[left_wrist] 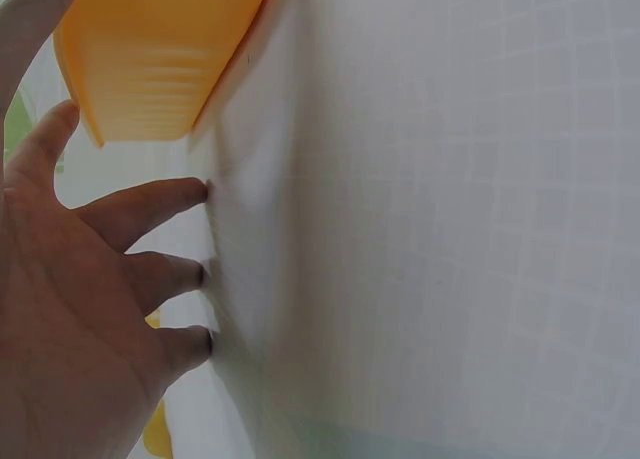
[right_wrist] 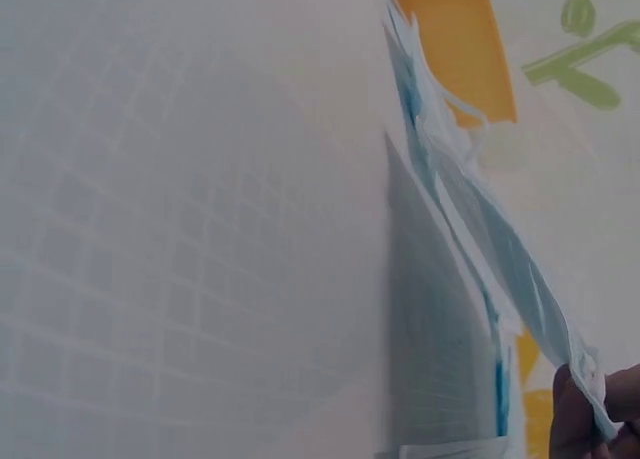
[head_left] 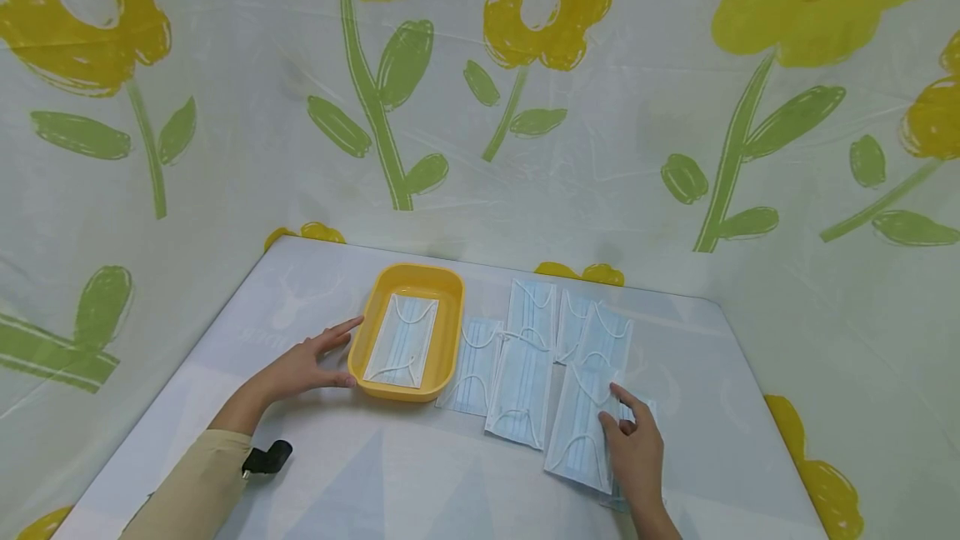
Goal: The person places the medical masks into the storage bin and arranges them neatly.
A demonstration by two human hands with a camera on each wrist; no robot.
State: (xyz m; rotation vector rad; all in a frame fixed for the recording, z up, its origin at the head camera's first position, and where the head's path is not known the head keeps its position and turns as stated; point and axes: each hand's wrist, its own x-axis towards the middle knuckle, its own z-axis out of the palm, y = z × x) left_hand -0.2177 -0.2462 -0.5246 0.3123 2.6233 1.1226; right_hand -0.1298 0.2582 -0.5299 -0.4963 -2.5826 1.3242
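The desk (head_left: 375, 482) carries one yellow tray (head_left: 405, 395) and several pale blue face masks. The tray stands near the far edge of the desk, left of its middle, its long sides running toward that edge. One boxed mask (head_left: 402, 344) lies flat inside the tray, ear loops at both ends.

Left grip (head_left: 307, 363): released. The fingers are extended and spread; index fingertip and thumb meet the left side of the tray. The remaining fingertips point down at the desk surface.

Right grip (head_left: 636, 444): grasping the held mask (head_left: 573, 440). Thumb and finger pinch its right border. The right wrist view shows this border raised and the mask tilted above the desk, toward the right edge from the tray.

Between tray and held mask, a side mask (head_left: 472, 369) lies just beside the tray, followed by a middle mask (head_left: 517, 394). Three far masks (head_left: 532, 307) lie nearer the far edge.

A black device (head_left: 267, 458) sits at the cuff of the beige sleeve (head_left: 197, 482). A flower-printed cloth (head_left: 600, 182) hangs beyond the far edge.
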